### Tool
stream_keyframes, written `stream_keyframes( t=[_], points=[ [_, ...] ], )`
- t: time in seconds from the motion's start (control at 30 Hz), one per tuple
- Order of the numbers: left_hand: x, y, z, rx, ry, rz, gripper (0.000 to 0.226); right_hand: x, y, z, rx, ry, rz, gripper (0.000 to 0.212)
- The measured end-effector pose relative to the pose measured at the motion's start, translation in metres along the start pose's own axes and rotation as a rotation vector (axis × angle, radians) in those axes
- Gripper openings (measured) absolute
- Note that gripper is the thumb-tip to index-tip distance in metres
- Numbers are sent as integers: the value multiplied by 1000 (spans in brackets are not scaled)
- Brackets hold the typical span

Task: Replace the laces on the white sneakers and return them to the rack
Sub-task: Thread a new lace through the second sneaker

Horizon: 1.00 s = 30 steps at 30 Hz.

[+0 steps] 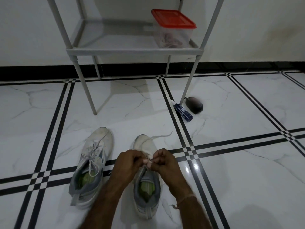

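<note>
Two white sneakers with grey collars stand side by side on the tiled floor, toes pointing away from me. The left sneaker (92,162) is laced, its lace ends lying loose over the tongue. Over the middle of the right sneaker (146,190) my left hand (128,162) and my right hand (163,161) meet, both pinching its white lace (158,137). One free end of that lace trails over the toe onto the floor. The grey rack (132,51) stands against the wall beyond the shoes.
A clear plastic box with a red lid (173,28) holding tangled laces sits on the rack's shelf at the right. By the rack's front right leg lie a blue tube (183,110) and a dark shoe brush (194,104).
</note>
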<state>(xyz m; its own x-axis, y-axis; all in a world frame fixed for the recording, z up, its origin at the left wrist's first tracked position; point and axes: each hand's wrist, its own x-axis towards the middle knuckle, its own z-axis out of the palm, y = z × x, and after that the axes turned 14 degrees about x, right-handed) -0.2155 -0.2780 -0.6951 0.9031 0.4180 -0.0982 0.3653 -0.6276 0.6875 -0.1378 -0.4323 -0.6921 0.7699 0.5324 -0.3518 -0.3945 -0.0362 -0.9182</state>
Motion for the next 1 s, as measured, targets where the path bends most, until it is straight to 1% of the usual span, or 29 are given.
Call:
stream_keyframes(
  t=[0.03, 0.07, 0.17, 0.2, 0.27, 0.33, 0.4, 0.5, 0.57, 0.63, 0.7, 0.87, 0.93, 1.0],
  points=[
    [-1, -3, -2, -8, -60, -1, 28, 0, 1, 0, 25, 8, -22, 25],
    [-3, -5, -4, -86, -129, -37, 33, -1, 3, 1, 47, 13, -45, 23],
    [-4, -3, -8, -477, -291, -261, 35, -1, 6, 5, 34, 22, -115, 10],
    [-4, -1, -8, -567, -305, -329, 37, -3, 6, 7, 29, 12, -129, 8],
    [-5, 3, -7, -655, -279, -410, 32, -4, 7, 9, -8, 11, -139, 20],
    [-4, 5, -4, -705, -254, -460, 28, -2, 12, 9, -120, 36, -149, 28],
    [-5, 6, -3, -721, -232, -473, 28, -1, 17, 11, -209, 57, -194, 22],
    [-3, 9, 1, -715, -178, -448, 26, -2, 22, 15, -225, 114, -278, 14],
    [-3, 12, 3, -712, -152, -429, 25, -4, 23, 16, -220, 140, -290, 15],
    [-3, 12, 5, -689, -139, -418, 24, -5, 25, 17, -164, 176, -265, 23],
    [-3, 10, 7, -681, -153, -407, 24, -4, 26, 18, -54, 200, -216, 23],
    [-2, 7, 8, -681, -105, -429, 21, 2, 25, 13, -17, 197, -146, 12],
    [-2, 8, 10, -653, -82, -433, 21, -1, 20, 12, 33, 190, -126, 8],
    [-3, 7, 12, -613, -51, -450, 21, -4, 10, 11, 132, 200, -92, 18]
  ],
)
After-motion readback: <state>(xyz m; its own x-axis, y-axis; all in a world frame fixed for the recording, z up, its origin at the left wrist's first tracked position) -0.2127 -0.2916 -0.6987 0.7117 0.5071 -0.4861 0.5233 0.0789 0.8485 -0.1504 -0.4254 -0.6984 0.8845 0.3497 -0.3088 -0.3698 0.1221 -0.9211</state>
